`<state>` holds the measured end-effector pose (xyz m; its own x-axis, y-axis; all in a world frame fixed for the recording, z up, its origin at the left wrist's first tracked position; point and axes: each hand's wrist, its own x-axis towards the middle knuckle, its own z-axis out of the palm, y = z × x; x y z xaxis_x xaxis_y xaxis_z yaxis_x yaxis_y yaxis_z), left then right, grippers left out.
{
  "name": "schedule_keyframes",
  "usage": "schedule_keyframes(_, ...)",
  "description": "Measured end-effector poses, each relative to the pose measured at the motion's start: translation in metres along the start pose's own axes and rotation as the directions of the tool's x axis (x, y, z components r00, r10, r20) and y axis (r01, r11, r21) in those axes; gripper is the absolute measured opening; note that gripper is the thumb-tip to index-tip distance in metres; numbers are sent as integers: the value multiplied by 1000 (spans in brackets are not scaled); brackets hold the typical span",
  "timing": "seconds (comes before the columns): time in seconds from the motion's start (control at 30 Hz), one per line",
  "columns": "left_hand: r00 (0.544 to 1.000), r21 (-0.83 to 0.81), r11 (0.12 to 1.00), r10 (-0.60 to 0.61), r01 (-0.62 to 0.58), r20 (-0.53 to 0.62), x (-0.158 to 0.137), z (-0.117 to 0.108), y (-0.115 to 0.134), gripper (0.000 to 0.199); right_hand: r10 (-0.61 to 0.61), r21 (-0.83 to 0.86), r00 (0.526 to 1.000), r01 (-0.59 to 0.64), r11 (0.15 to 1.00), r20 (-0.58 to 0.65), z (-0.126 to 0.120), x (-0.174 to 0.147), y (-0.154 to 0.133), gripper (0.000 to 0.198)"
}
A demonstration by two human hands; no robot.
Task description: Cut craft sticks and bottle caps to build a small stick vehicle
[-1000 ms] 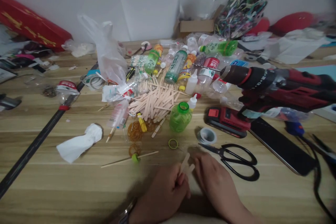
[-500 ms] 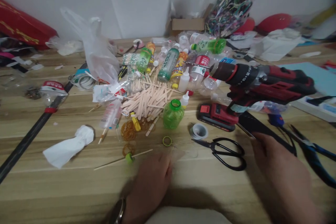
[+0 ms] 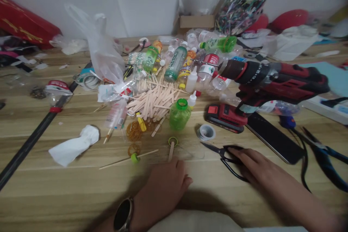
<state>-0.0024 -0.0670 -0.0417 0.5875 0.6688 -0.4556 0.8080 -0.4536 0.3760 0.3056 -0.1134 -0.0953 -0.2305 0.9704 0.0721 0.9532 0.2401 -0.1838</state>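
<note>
My left hand (image 3: 170, 177), with a watch at its wrist, is closed low in the middle. A wooden craft stick (image 3: 171, 151) pokes out beyond its fingers; its tip overlaps a small green ring (image 3: 173, 140). My right hand (image 3: 255, 168) has its fingers on the handles of black scissors (image 3: 221, 151), whose blades point left on the table. Its fingertips are partly hidden among the handle loops. Just ahead stand a green bottle piece (image 3: 179, 116) and a small grey spool (image 3: 206, 132). Left of my left hand, a thin stick (image 3: 114, 164) runs through a green cap (image 3: 135, 157).
A red and black drill (image 3: 274, 79) stands on its battery at right, beside a phone (image 3: 277, 137) and pliers (image 3: 320, 152). Craft sticks (image 3: 154, 101) and several plastic bottles (image 3: 175, 63) are heaped ahead. Rubber bands (image 3: 134, 130), tissue (image 3: 76, 145) and a dark pole (image 3: 27, 145) lie left.
My right hand has moved left from beside the phone onto the scissors' handles, uncovering the phone. The craft stick now shows at my left hand's fingers.
</note>
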Motion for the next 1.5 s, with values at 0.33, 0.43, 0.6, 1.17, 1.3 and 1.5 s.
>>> schedule_keyframes(0.33,956,145,980,170,-138,-239,8,10,-5,18,-123,341,987,151,928,-102,-32,-21,-24,43)
schedule_keyframes(0.43,940,-92,988,86,-122,-330,-2,8,-8,19,44,612,998,-63,788,46,-27,-31,-36,42)
schedule_keyframes(0.6,993,-791,602,27,-108,-115,0,15,0,41,100,890,886,-456,15,452,-20,-28,-72,45)
schedule_keyframes(1.17,959,-876,398,44,-274,-280,3,38,25,19,-31,826,939,-284,487,342,-28,1,-111,13)
schedule_keyframes(1.3,967,-946,204,102,-252,-235,8,44,31,20,-141,834,954,-154,530,266,-38,7,-111,15)
schedule_keyframes(1.5,969,-950,192,69,-246,-237,6,48,33,29,-302,849,913,-83,522,275,-36,-1,-96,9)
